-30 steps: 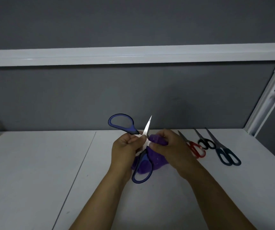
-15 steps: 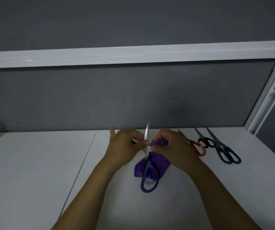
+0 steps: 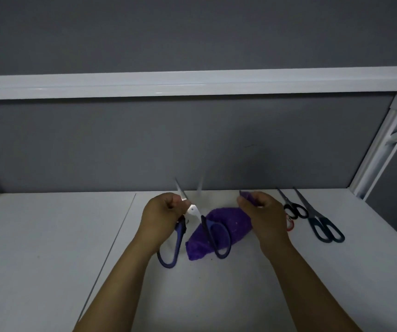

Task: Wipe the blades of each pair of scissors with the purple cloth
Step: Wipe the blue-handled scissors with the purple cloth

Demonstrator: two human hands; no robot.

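My left hand (image 3: 162,218) grips the blue-handled scissors (image 3: 216,238) near the pivot. Their blades are spread apart and point up and away, and both handle loops hang toward me. My right hand (image 3: 263,215) holds the purple cloth (image 3: 226,226) by its upper end, to the right of the blades and apart from them. The rest of the cloth hangs down behind the right handle loop. One blade looks blurred.
The white table (image 3: 48,248) carries other scissors at the right: a red-handled pair (image 3: 289,224) mostly hidden by my right hand, a small black pair (image 3: 294,208) and a dark teal pair (image 3: 324,227). A white shelf rail (image 3: 192,83) crosses the grey wall above.
The scissors turned so both handles point toward me and the blades opened. My right hand pulled the cloth off the blade and moved right; the hands are now apart.
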